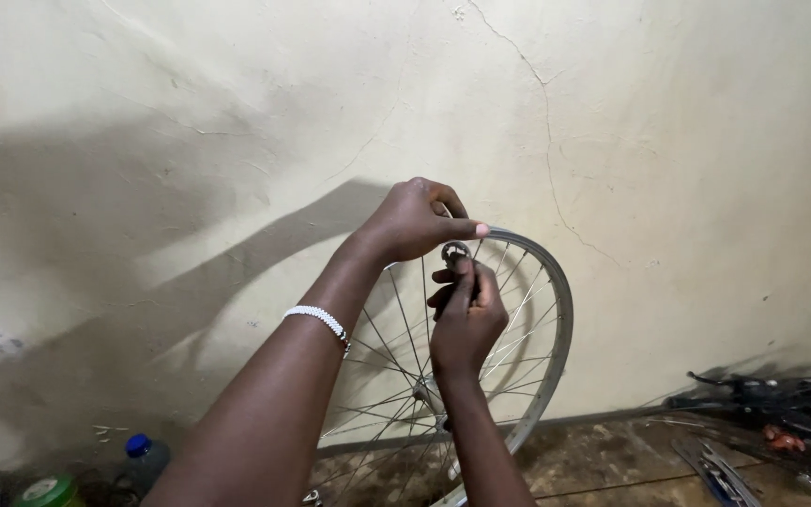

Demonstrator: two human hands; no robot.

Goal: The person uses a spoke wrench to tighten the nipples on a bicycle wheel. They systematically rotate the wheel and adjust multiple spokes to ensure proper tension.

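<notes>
Bike wheel (pixel 537 319) held upright in front of a cracked cream wall (pixel 190 141), lower edge out of frame at the bottom. Silver rim, thin steel spokes, hub (pixel 421 392) visible low centre between the forearms. Left hand (pixel 412 222) is closed over the top of the rim, fingers curled, thumb stretched out to the right along the rim edge; a white bead bracelet (pixel 319 322) sits on that wrist. Right hand (pixel 466 319) is just below it, inside the wheel circle, fingers pinched shut on a small round metal tool (pixel 454 253) that sits right at the rim near the left thumb. Looks like a spoke key but too small to be sure; can't tell whether it's seated on a spoke nipple. The two hands are just about touching, one above the other. Both arm shadows fall large across the wall to the left. Floor (pixel 612 460) is worn and brown. Right side, near the wall base: a pile of dark bike parts (pixel 781 399) with cables, something small and red among them, and a long grey metal tool (pixel 715 469) lying flat closer in. Bottom left corner: clear plastic bottle with a blue cap (pixel 140 451), and beside it a round green-lidded tin (pixel 47 491), partly cut off by the frame edge.
</notes>
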